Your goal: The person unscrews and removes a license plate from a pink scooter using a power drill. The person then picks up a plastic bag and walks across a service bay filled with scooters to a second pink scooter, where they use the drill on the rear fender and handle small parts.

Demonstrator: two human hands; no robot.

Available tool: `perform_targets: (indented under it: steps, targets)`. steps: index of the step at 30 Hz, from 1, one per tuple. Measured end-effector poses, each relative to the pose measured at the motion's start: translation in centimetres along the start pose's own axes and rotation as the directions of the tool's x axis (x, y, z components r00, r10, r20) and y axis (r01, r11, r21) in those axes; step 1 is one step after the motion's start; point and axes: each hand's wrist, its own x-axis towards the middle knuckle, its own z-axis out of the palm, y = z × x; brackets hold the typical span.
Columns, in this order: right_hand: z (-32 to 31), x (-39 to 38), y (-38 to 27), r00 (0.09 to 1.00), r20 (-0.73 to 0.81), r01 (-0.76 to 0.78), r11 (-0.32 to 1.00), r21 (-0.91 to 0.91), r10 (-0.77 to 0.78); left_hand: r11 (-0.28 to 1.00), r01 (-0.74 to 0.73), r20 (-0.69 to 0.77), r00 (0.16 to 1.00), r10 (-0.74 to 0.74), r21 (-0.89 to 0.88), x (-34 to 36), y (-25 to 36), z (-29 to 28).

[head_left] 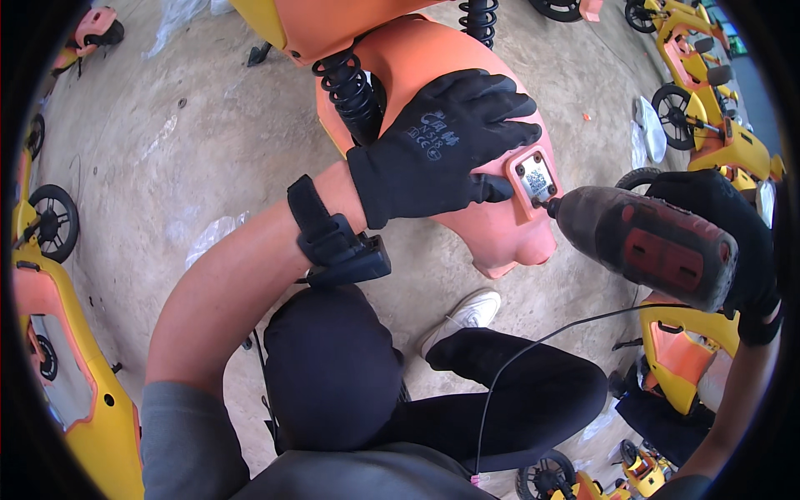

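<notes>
In a black glove, my left hand lies across the orange-pink rear fender of a scooter. Its fingers are stretched out over the curve, and the thumb reaches beside a small white code plate. Dark screws show at the plate's corners, in a raised pink mount. My right hand, gloved too, grips a dark red-and-black power screwdriver. The driver's tip meets the lower left corner of the plate; the screw under it is mostly hidden. Much of the tool's handle is hidden as well.
Black coil shock absorbers flank the fender. More yellow-and-pink scooters stand left and right. A black cable loops past my knee. Plastic wrapping lies on the concrete floor, and my white shoe rests below the fender.
</notes>
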Motion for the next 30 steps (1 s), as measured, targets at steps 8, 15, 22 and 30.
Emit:
perform_targets:
  steps: [8, 15, 22, 30]
  targets:
    - [1.0, -1.4, -1.1, 0.990, -0.042, -0.129, 0.990, 0.058, 0.132, 0.999, 0.031, -0.024, 0.999, -0.030, 0.015, 0.3, 0.5, 0.2]
    - [-0.3, -0.6, -2.0, 0.978, 0.151, 0.164, 0.979, -0.120, -0.145, 1.000, -0.001, -0.051, 0.999, 0.001, 0.001, 0.7, 0.6, 0.2]
    - [-0.6, -0.2, 0.4, 0.934, 0.204, -0.351, 0.850, 0.393, 0.292, 1.000, 0.014, -0.047, 0.999, -0.015, -0.024, 0.5, 0.5, 0.2]
    - [-0.3, 0.0, 1.1, 0.946, 0.172, 0.303, 0.940, -0.159, -0.276, 0.999, 0.029, -0.026, 0.999, -0.029, 0.014, 0.5, 0.9, 0.1]
